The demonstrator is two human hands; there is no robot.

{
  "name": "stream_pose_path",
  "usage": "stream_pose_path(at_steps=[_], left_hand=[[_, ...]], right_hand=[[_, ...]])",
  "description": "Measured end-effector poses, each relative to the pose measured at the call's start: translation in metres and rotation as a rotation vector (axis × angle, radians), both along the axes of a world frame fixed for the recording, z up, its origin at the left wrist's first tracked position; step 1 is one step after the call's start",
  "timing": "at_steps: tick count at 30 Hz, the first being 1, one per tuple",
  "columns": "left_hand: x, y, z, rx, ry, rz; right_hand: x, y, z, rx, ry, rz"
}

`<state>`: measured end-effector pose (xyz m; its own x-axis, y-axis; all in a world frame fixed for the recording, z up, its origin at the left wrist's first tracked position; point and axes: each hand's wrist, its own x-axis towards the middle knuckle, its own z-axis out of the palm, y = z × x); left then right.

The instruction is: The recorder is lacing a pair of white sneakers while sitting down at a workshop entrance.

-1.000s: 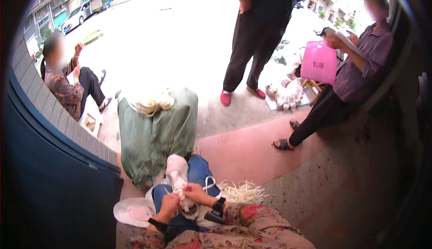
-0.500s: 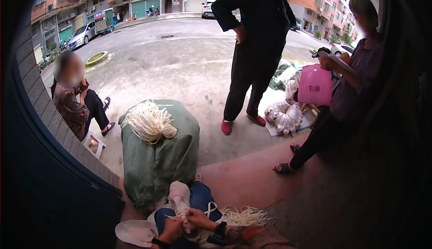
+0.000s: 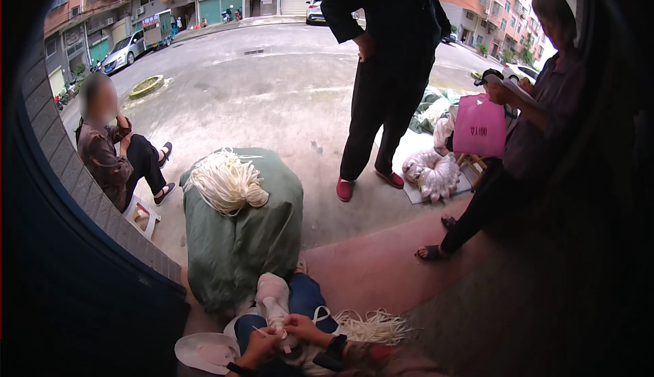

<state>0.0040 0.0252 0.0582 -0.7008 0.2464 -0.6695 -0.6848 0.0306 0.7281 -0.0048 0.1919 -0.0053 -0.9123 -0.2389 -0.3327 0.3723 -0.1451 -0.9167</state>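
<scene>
On my lap lies a pale pinkish-white shoe upper (image 3: 273,296), its long axis pointing away from me. At its near end my left hand (image 3: 261,346) has its fingers pinched together on a thin white shoelace (image 3: 257,329), whose end sticks out. My right hand (image 3: 304,328) is pinched too, just right of it, at the lacing part of the upper. A white lace loop (image 3: 320,314) rises beside the right hand. What exactly lies between the right fingertips is too small to make out. Another pale flat shoe piece (image 3: 204,354) lies left of my left hand.
A large green sack (image 3: 242,254) stands ahead, with a bundle of white laces (image 3: 228,185) on top. Loose laces (image 3: 371,329) lie right of my lap. One person sits at left; two stand ahead and right. A pink-backed chair (image 3: 479,126) and white bundle (image 3: 432,174) are beyond.
My hands keep nearly the same place at the upper, with small finger shifts. The seated person's head has turned slightly. The view has moved a little.
</scene>
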Motion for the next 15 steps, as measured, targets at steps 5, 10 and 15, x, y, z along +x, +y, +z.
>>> stream_pose_path(at_steps=[5,10,15], left_hand=[[-0.005,-0.011,0.011,0.063,-0.036,-0.043],[-0.016,-0.013,0.011,-0.09,0.2,-0.248],[-0.017,0.001,0.009,-0.378,0.216,-0.194]], right_hand=[[0.0,-0.006,-0.007,0.309,0.149,0.046],[-0.006,0.006,-0.028,0.329,0.242,0.034],[-0.001,0.012,-0.002,-0.175,-0.208,-0.138]])
